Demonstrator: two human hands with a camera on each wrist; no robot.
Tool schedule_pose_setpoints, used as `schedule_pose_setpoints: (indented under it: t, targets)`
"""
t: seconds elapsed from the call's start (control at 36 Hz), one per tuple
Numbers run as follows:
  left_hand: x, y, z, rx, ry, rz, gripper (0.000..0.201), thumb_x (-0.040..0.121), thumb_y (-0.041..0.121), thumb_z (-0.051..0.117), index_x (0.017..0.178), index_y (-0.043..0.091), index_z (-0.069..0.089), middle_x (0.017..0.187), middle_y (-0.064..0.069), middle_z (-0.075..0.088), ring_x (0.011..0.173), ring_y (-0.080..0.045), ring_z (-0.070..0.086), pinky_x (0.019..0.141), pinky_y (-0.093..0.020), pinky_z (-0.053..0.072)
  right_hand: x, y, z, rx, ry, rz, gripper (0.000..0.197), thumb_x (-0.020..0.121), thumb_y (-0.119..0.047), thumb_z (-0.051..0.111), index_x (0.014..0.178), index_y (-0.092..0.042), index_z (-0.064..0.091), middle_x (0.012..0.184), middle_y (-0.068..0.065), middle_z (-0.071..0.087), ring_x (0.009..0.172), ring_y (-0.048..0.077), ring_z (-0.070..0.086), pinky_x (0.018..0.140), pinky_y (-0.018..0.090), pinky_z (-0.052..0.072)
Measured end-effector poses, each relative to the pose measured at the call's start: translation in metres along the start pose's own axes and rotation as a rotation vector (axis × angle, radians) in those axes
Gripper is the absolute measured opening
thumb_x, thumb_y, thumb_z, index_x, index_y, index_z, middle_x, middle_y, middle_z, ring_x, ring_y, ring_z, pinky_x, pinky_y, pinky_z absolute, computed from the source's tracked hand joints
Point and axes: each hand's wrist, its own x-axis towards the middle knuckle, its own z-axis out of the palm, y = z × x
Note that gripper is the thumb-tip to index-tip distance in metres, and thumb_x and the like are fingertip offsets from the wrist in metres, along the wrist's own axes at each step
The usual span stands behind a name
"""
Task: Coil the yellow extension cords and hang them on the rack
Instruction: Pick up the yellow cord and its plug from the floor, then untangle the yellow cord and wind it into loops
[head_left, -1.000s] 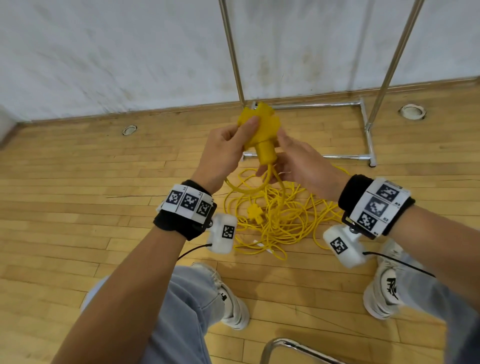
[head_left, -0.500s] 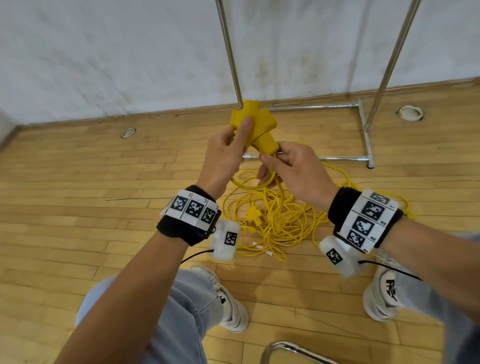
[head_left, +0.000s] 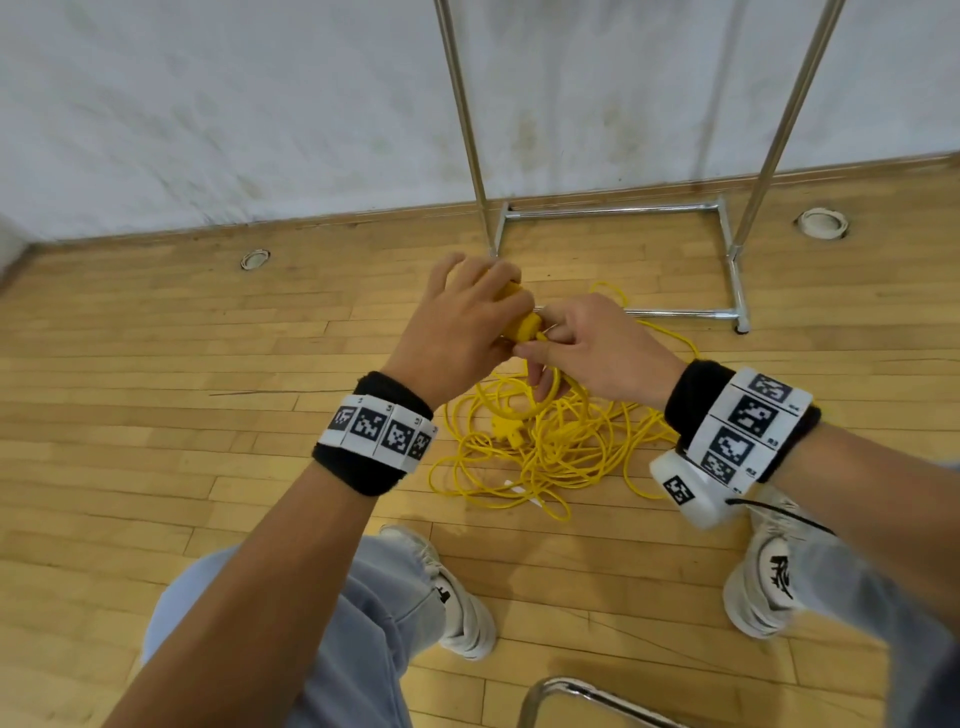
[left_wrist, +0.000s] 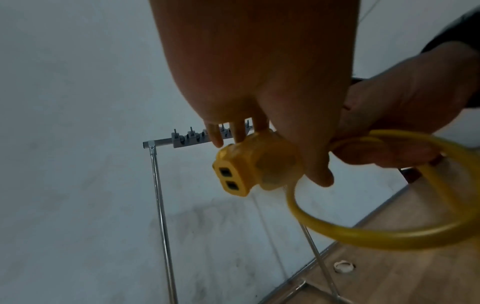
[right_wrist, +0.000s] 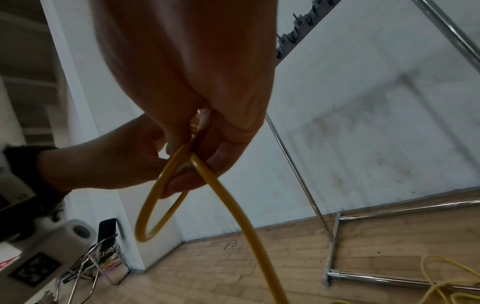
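- The left hand (head_left: 457, 332) wraps its fingers and thumb round the yellow socket head (left_wrist: 246, 164) of the extension cord (right_wrist: 228, 197), holding it in the air above the floor, in front of the rack.
- The right hand (head_left: 597, 348) pinches the cord just behind the socket head, where the first small loop (left_wrist: 384, 222) crosses itself between thumb and fingers.
- The step in hand appears to be the start of the coil. To do it well, keep the socket head steady as the anchor and lay each new turn into the same pinch, matching the size of the first loop.
- Draw slack gently from the tangled pile (head_left: 545, 447) on the floor; the strands overlap heavily, so a hard pull is likely to tighten a knot.
- A second plug (head_left: 506, 428) lies within the pile. Whether it belongs to this cord cannot be told.
- The cord is round, smooth and glossy, stiff enough to hold a clean arc. The socket head is blocky moulded plastic with two dark rectangular slots on one face.
- The rack (head_left: 618, 210) is shiny metal tubing on the far side of the wooden plank floor (head_left: 156, 415); a grey hook strip (left_wrist: 187, 139) sits on its top bar.
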Motion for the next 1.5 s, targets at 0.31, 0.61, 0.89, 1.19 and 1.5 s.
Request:
schedule_pose_setpoints:
  t: [0.31, 0.61, 0.89, 1.19, 1.5]
  targets:
    - [0.0, -0.014, -0.01, 0.048, -0.018, -0.1, 0.023, 0.083, 0.029, 0.066, 0.101, 0.015, 0.06, 0.112, -0.001, 0.061, 0.088, -0.03, 0.056, 0.055, -0.038, 0.041, -0.003, 0.003, -0.001, 0.303, -0.019, 0.032, 0.038, 0.09, -0.017, 0.077, 0.121, -0.007, 0.057, 0.095, 0.014, 0.076, 0.091, 0.026, 0.076, 0.079, 0.031, 0.059]
    - [-0.011, -0.036, -0.005, 0.141, -0.14, -0.257, 0.02, 0.092, 0.032, 0.063, 0.105, 0.018, 0.059, 0.112, 0.001, 0.057, 0.097, -0.028, 0.055, 0.06, -0.037, 0.034, -0.003, 0.026, 0.008, -0.008, 0.053, 0.042, 0.032, 0.11, -0.024, 0.045, 0.09, -0.014, 0.069, 0.062, -0.008, 0.043, 0.059, 0.02, 0.04, 0.055, 0.029, 0.035]
    - [-0.005, -0.008, 0.002, 0.08, -0.212, -0.206, 0.026, 0.091, 0.032, 0.062, 0.113, 0.018, 0.058, 0.115, -0.001, 0.058, 0.106, -0.029, 0.052, 0.078, -0.047, 0.044, -0.008, -0.001, 0.009, -0.117, 0.096, -0.038, 0.043, 0.108, -0.031, 0.051, 0.071, -0.01, 0.059, 0.05, -0.013, 0.031, 0.044, 0.008, 0.027, 0.046, 0.018, 0.024]
    - [-0.001, 0.005, 0.013, -0.045, -0.066, -0.266, 0.079, 0.08, 0.053, 0.075, 0.144, 0.016, 0.045, 0.161, -0.011, 0.031, 0.14, -0.034, 0.038, 0.107, -0.052, 0.036, -0.003, 0.003, 0.005, -0.158, 0.205, 0.025, 0.032, 0.101, -0.022, 0.063, 0.082, 0.004, 0.069, 0.044, -0.011, 0.032, 0.039, 0.009, 0.03, 0.042, 0.02, 0.021]
    - [0.007, 0.062, 0.005, -1.558, -0.282, -1.119, 0.052, 0.107, 0.043, 0.043, 0.105, -0.002, 0.069, 0.091, -0.017, 0.073, 0.08, -0.031, 0.072, 0.075, -0.037, 0.06, 0.002, 0.017, 0.005, -0.289, 0.247, 0.063, 0.039, 0.101, -0.02, 0.062, 0.067, -0.001, 0.06, 0.053, 0.002, 0.043, 0.051, 0.015, 0.035, 0.052, 0.034, 0.028]
